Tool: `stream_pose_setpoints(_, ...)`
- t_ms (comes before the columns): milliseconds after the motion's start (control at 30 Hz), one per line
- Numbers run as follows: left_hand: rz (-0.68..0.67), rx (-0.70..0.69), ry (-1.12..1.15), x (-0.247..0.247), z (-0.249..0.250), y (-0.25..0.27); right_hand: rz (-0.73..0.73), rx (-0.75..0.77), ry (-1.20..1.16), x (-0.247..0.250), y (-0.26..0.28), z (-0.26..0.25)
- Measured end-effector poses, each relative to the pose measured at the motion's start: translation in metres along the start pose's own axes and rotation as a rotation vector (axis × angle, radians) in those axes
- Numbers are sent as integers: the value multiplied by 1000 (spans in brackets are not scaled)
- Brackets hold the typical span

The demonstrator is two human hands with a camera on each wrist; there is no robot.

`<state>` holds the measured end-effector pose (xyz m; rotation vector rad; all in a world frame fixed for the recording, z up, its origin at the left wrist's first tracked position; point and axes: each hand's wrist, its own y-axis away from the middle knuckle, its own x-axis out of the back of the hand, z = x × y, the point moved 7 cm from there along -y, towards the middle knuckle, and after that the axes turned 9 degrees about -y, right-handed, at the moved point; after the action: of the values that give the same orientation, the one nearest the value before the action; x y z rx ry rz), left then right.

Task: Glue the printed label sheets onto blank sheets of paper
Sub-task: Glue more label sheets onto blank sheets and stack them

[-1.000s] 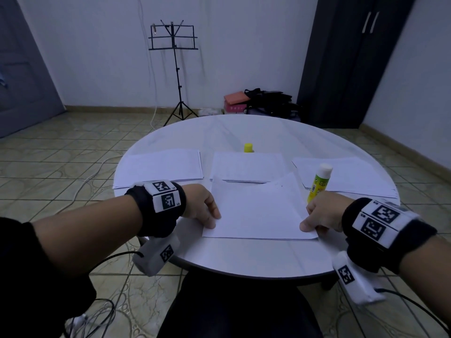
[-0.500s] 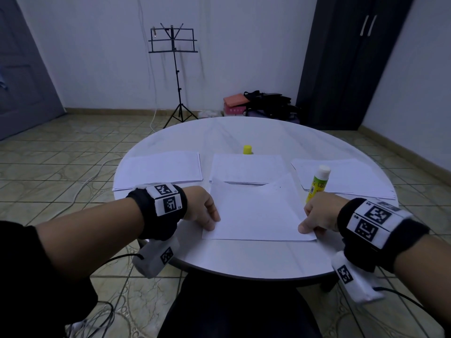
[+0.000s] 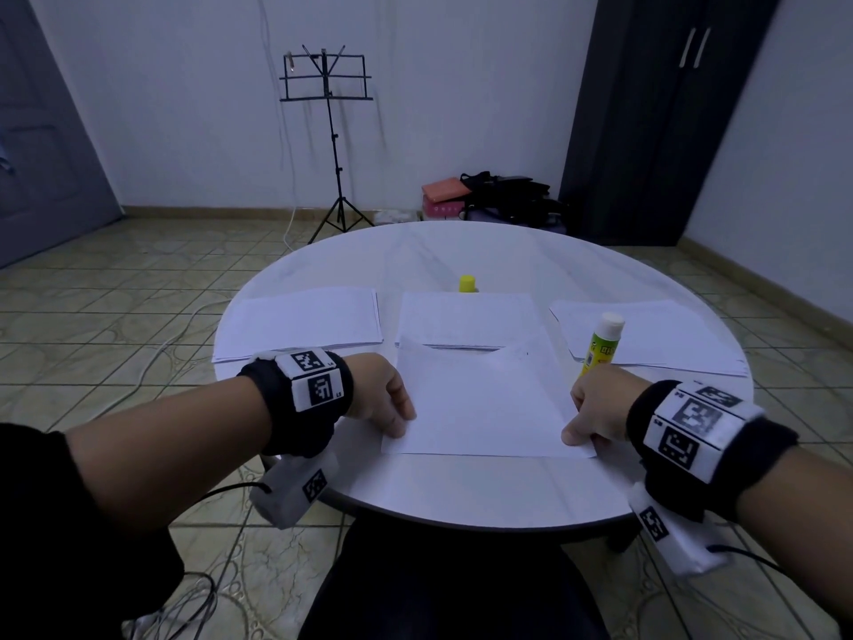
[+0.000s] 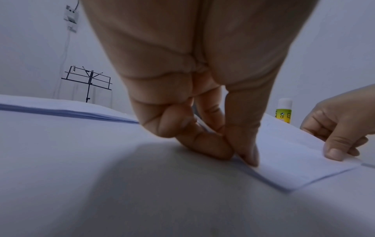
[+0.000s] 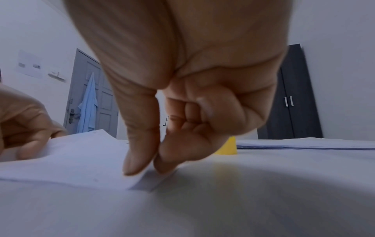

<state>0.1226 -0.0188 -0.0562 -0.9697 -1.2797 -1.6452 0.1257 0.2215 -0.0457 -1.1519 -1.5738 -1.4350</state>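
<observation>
- desk [image 3: 461, 491] under both hands
- three stacks [image 3: 300, 323] just beyond the hands
- sheet [image 3: 484, 404] between them, flat
- left hand [image 3: 378, 392], right hand [image 3: 595, 408] each pinching a near corner
- glue stick [image 3: 602, 344] upright by the right hand

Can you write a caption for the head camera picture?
Both hands pinch a paper sheet beside a glue stick.

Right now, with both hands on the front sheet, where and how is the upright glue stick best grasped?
Grip the glue stick round its yellow-green barrel, below the white cap, coming from the right with the right hand. It stands upright, uncapped-looking end up, just beyond that hand, beside the front sheet; a side pinch probably suits its narrow round body.
</observation>
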Motion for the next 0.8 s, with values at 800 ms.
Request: stream_pose_setpoints(800, 2, -275, -492, 3, 132, -34, -85, 99, 186, 0, -6, -11)
